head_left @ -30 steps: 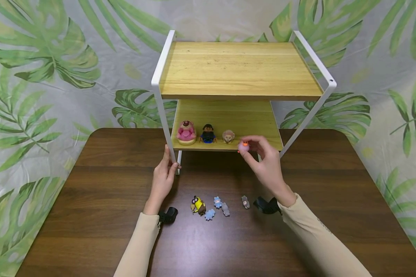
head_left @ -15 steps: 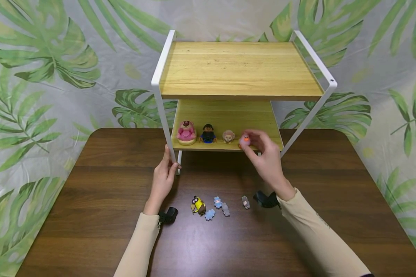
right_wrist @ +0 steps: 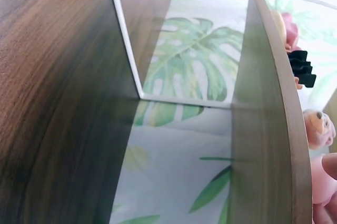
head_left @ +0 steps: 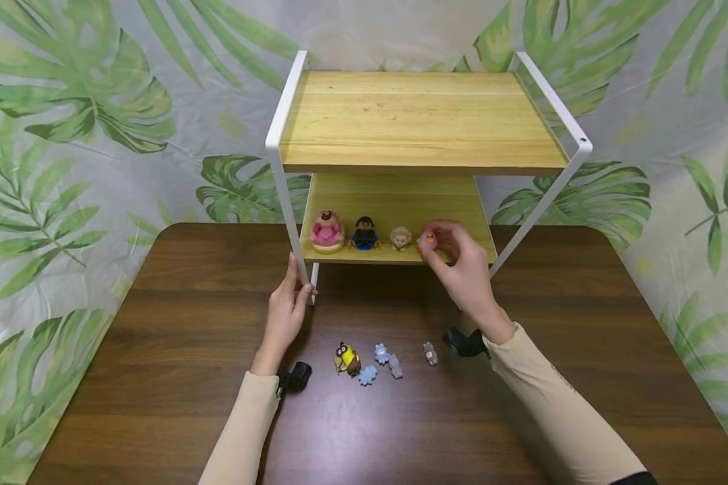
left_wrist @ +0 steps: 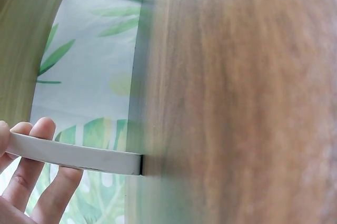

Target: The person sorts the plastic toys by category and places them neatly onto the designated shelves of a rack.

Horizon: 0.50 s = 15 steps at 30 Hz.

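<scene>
In the head view my right hand pinches a small pink toy duck with an orange beak, at the front of the lower shelf board. My left hand grips the white front-left leg of the rack, its fingers on both sides of the bar in the left wrist view. Left of the duck, in a row, sit a round-headed pale pink figure, a dark-haired figure in black and blue and a pink bear. The duck is partly cut off in the right wrist view.
On the brown table lie a yellow and brown figure, light blue figures, a grey figure and another grey one farther right. The upper shelf board overhangs the row of toys. A leaf-print cloth hangs behind.
My right hand has moved the duck slightly up and back, from the shelf's front edge into line with the other toys. My left hand keeps its grip on the leg.
</scene>
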Motion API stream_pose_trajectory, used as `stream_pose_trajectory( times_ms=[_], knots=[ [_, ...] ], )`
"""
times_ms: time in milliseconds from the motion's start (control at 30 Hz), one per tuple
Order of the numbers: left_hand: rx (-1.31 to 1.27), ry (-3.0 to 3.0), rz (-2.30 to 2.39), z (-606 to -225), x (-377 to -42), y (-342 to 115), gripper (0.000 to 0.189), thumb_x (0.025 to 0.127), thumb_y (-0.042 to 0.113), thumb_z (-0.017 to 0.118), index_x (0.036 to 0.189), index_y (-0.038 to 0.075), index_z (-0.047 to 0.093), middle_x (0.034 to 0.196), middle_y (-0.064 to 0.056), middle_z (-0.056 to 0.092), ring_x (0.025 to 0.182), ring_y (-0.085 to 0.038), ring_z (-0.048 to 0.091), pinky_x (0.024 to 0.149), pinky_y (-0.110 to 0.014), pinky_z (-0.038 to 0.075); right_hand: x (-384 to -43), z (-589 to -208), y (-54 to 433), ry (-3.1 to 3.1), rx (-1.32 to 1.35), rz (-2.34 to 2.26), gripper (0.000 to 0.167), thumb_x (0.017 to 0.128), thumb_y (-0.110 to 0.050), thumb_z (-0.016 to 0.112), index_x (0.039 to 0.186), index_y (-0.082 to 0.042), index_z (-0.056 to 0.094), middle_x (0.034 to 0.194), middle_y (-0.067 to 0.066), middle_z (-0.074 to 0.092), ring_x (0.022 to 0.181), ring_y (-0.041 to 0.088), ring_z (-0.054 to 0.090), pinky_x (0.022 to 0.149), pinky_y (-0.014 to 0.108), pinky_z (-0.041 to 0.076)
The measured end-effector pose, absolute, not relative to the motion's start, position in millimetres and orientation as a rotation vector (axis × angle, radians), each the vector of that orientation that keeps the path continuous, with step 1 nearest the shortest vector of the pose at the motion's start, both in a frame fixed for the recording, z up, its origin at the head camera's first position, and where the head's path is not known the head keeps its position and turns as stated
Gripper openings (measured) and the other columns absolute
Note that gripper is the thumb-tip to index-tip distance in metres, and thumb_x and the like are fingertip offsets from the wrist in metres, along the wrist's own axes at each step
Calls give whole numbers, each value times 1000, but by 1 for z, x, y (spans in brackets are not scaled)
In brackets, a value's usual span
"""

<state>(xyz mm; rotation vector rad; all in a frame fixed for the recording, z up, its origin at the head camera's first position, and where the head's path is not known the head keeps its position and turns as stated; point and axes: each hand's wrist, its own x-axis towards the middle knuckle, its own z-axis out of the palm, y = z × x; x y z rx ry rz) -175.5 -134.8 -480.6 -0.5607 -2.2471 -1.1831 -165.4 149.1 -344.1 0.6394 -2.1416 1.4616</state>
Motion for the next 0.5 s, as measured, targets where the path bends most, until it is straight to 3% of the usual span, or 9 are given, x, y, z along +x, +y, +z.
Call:
stream_pose_trajectory(
  times_ms=[267,500],
  knots=[
    [-564,-2251,-1184,-483,-177,-135,98,93,-5,56,149,51,-2,79,-19,58,70,-31,63,59,-45,50,-165,-343,147,-2154,615,1444,27,83,16,64,109,16,55,101,28,61,96,37,63,86,42,49],
    [-557,-2255,-1193,-483,-177,-136,97,93,-5,55,149,51,-2,80,-18,57,70,-31,63,60,-45,51,-164,-343,146,-2186,594,1376,27,84,14,64,109,15,56,101,28,62,96,38,64,84,44,50]
  ],
)
